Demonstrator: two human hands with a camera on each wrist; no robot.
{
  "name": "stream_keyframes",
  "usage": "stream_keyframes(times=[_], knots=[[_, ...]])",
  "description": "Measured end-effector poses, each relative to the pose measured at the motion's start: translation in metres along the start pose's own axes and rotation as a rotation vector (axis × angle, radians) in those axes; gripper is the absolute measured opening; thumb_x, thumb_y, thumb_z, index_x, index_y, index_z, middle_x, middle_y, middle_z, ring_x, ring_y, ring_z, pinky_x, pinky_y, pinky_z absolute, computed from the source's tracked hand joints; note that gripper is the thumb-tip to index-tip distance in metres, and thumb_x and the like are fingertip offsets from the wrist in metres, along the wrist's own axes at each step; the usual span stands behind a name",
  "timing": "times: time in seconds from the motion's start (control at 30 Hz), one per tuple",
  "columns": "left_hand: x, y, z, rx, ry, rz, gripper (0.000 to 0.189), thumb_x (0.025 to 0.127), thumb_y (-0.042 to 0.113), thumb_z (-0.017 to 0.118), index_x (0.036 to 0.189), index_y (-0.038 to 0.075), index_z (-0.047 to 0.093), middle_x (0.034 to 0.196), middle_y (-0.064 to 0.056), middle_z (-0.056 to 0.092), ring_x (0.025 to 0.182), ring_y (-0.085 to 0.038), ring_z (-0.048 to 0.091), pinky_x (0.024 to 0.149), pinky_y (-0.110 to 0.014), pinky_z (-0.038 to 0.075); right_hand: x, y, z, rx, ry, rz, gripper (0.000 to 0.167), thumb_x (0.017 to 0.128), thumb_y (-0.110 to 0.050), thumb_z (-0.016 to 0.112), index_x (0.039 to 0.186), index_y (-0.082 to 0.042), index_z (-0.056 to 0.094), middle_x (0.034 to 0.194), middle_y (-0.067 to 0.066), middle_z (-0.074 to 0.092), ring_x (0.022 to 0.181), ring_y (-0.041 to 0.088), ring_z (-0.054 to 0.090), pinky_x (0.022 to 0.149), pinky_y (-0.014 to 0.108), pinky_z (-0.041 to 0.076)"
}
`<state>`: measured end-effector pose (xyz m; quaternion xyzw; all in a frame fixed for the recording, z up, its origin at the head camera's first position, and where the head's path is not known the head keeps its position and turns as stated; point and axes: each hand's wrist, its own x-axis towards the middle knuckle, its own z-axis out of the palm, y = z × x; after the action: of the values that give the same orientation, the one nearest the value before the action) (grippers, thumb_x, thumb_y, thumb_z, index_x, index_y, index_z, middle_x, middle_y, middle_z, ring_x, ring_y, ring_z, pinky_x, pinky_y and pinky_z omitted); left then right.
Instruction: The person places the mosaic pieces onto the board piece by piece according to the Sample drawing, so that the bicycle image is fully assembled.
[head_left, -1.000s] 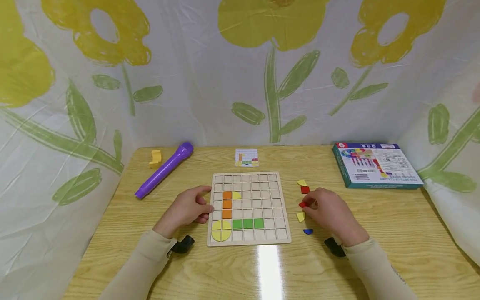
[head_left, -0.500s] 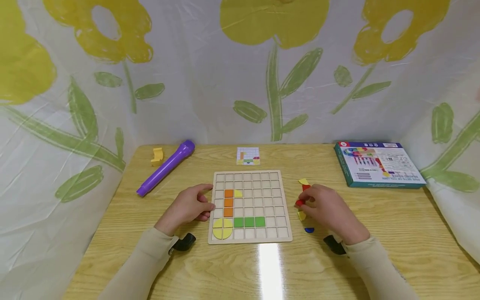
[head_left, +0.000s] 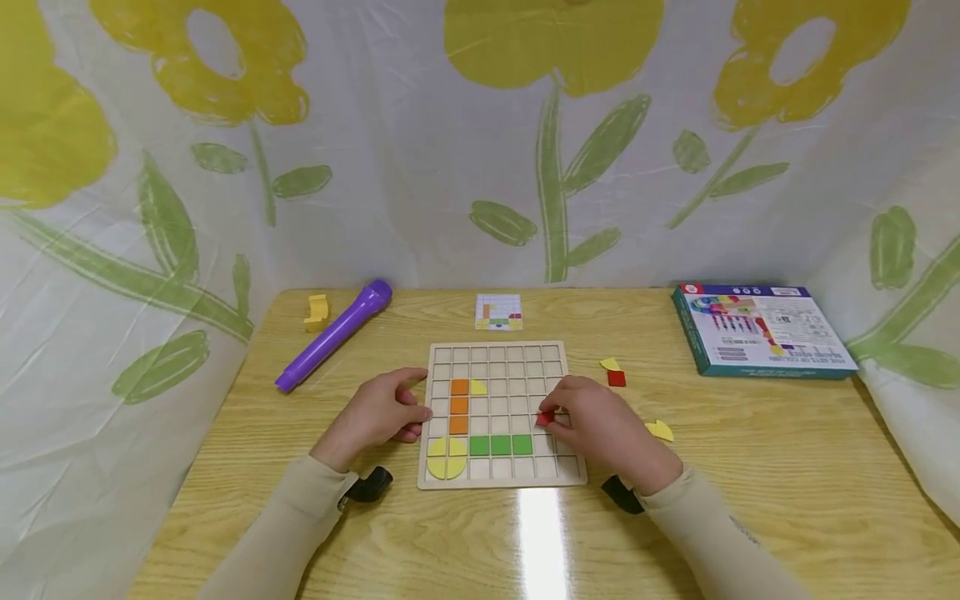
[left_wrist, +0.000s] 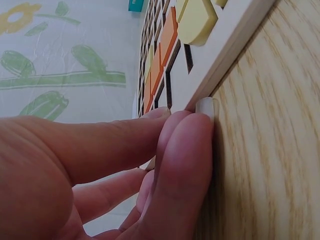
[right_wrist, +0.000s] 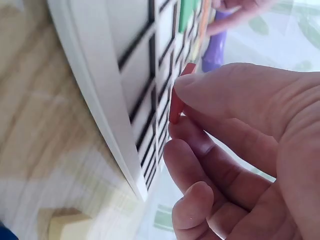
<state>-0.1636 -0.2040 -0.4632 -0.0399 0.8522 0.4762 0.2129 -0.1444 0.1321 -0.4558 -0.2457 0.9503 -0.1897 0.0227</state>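
My right hand [head_left: 603, 427] pinches a small red tile [head_left: 544, 419] between thumb and fingers, above the right side of the wooden grid board [head_left: 577, 481]. In the right wrist view the tile [right_wrist: 181, 95] is seen almost edge-on, close over the cells. My left hand [head_left: 378, 408] rests at the board's left edge, index finger and thumb touching it. The left wrist view has the fingertips [left_wrist: 187, 135] right at the wooden rim [left_wrist: 227, 60]. Orange squares [head_left: 459, 406], green squares [head_left: 500, 445], a yellow circle of quarter pieces [head_left: 457, 469] and one yellow quarter [head_left: 477, 387] lie in the grid.
Right of the board lie a red square [head_left: 617, 378], a yellow piece [head_left: 610, 364] and another yellow piece [head_left: 660, 430] by the right wrist. A pattern card [head_left: 498, 312], purple microphone [head_left: 333, 336], yellow object [head_left: 317, 312] and game box [head_left: 765, 331] stand further back.
My right hand has picked up the red tile and carried it left over the board. A yellow piece now shows behind the hand; the blue one is hidden in the head view. My left hand stays put.
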Motion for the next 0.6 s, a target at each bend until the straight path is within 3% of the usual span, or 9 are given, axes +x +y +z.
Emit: stream_keyframes(times=[0.6], knots=[[0.0014,0.0007,0.0015,0.029,0.015,-0.003,0.07,0.098,0.009,0.079,0.161,0.012,0.05,0.109,-0.016,0.063,0.071,-0.018,0.072,0.067,-0.032,0.069,-0.001,-0.002,0.0083,-0.036,0.029,-0.076,0.012,0.092,-0.014,0.087,0.104,-0.015,0.084,0.1,-0.004,0.071,0.091,0.01,0.064,0.079,0.025,0.061]])
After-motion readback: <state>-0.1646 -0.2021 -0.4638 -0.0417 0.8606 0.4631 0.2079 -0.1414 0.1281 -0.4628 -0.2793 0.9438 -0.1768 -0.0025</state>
